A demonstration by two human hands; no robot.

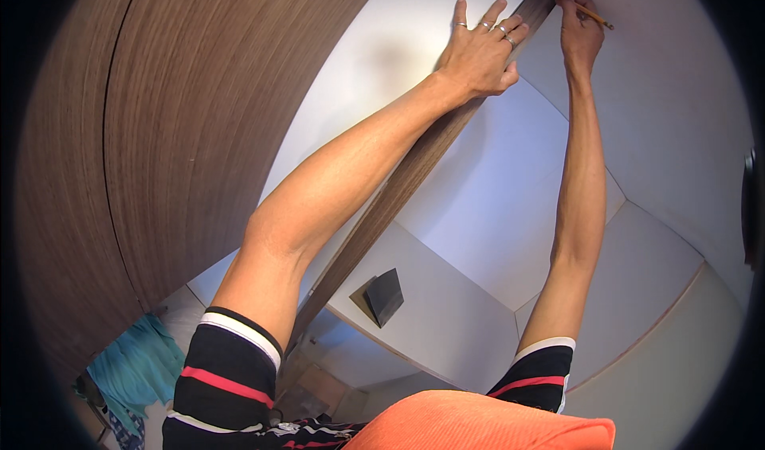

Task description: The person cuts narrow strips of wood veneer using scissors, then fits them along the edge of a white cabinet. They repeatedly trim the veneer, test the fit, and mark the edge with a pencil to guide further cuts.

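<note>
The left hand [478, 58] lay open across the brown wooden plank [422, 159], its ringed fingers spread and its thumb off to the right side, while the right hand [582, 36] was closed round a yellow pencil [596, 16], pinching it close to the writing end beside the plank's upper tip. The plank slanted up the middle of the view to the pale wall [665, 99] at the top right, passing beneath the left palm. The likeliest trouble seemed to be a shift of the plank: the left hand appeared to rest on it flat rather than wrap round it, so a slackening of that pressure could have let it slide or twist and thrown any pencil line off. Both arms were stretched far out, and tiring at such a reach could have made either hand waver. The fingertips crowded the spot where plank and wall came near each other, so the pencil might have been tilted by the tight corner and marked slightly wide; whether its point touched the wood could not be told. Had the plank slipped downward, it might have knocked the dark folded object [386, 297] standing on the white surface [454, 315] near its lower stretch
</note>
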